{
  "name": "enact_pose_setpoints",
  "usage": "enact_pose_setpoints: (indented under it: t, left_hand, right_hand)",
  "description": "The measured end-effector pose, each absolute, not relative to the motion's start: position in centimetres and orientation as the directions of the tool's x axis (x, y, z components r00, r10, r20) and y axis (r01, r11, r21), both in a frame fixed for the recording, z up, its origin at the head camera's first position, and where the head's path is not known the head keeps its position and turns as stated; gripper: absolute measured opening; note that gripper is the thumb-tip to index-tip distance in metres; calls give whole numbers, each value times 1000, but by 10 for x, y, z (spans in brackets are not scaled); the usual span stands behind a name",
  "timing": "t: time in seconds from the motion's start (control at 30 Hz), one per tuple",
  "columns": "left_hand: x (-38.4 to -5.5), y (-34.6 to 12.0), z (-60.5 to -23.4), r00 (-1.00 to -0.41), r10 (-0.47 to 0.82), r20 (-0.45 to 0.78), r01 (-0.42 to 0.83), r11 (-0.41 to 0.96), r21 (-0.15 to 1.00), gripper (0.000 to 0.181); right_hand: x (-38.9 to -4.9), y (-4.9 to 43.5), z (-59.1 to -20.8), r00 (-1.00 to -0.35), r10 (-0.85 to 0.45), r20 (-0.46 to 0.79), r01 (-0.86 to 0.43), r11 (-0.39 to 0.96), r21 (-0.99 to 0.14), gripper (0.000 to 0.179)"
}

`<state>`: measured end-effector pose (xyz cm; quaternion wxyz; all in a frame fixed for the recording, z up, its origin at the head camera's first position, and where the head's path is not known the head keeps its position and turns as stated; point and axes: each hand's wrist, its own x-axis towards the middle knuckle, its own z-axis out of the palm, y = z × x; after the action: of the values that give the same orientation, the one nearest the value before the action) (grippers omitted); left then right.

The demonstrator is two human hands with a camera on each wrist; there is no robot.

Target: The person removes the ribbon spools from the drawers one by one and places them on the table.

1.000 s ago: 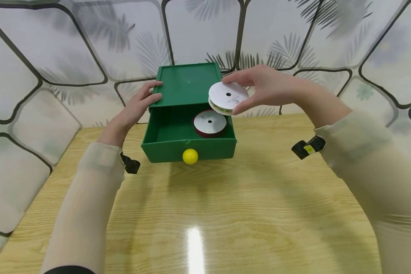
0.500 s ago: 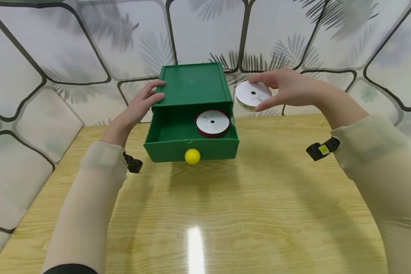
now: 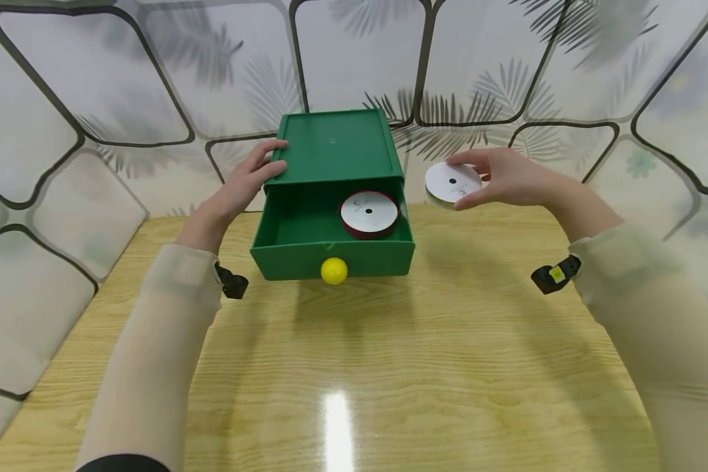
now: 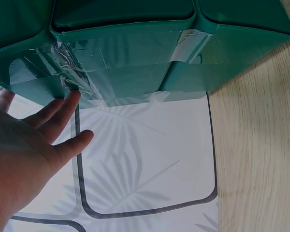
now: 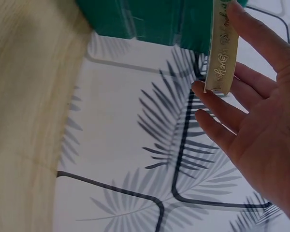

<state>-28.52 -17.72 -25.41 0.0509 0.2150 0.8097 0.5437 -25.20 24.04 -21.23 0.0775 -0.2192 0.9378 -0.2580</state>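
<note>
Right of the box [image 3: 336, 147], above the desk [image 3: 425, 367], the right hand [image 3: 510, 177] pinches a spool [image 3: 448, 188] by its rim. It is probably light and stiff, its faces slippery; opposite edges suit gripping. Fingers extended, the left hand [image 3: 234, 192] touches the box's left side.

a leaf-print wall [image 3: 360, 59] backs a wooden table [image 3: 460, 367].

Smooth plastic, grained wood.
Green drawer box [image 3: 337, 147] smooth plastic, glossy clear tape [image 4: 130, 50]; yellow knob [image 3: 334, 271] shiny; tabletop [image 3: 460, 354] wood-grained, glossy; held spool [image 3: 442, 188] matt, paper-like on top.
</note>
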Motion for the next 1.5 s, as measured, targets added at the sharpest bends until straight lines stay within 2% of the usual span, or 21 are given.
enact_pose_setpoints:
  t: [0.7, 0.9, 1.5]
  left_hand:
    - [-284, -177, -255, -911, 390, 136, 275, 326, 905, 55]
    - [-285, -177, -256, -910, 391, 137, 275, 322, 906, 55]
    - [-285, -177, -257, -908, 392, 147, 282, 315, 906, 56]
  right_hand:
    - [-268, 256, -311, -946, -325, 7, -254, 725, -641, 80]
    - [-274, 264, -338, -957, -291, 14, -233, 737, -635, 80]
    - [-281, 266, -371, -936, -346, -69, -236, 761, -605, 80]
